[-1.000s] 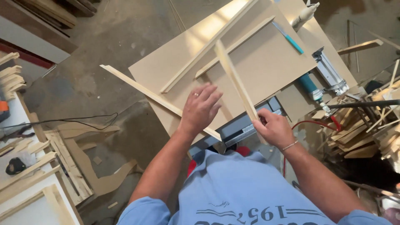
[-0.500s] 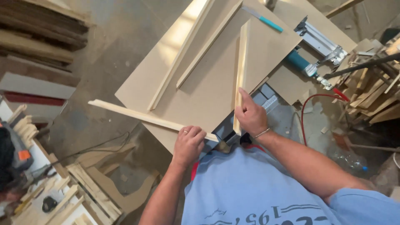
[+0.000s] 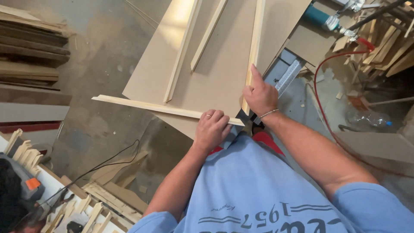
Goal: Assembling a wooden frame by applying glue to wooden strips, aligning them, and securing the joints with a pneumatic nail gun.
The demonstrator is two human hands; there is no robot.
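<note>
Two pale wood strips are now brought end to end at a corner on the board (image 3: 215,82). The long strip (image 3: 155,106) is pinched by the left hand (image 3: 211,129); the upright strip (image 3: 254,47), at 12 o'clock, is pressed by the closed right hand (image 3: 260,96), forefinger extended.

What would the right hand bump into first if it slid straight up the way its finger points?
Nothing soon, it seems. The right hand points along the wood strip it rests on, which runs up the board out of view. Depth is hard to judge.
</note>
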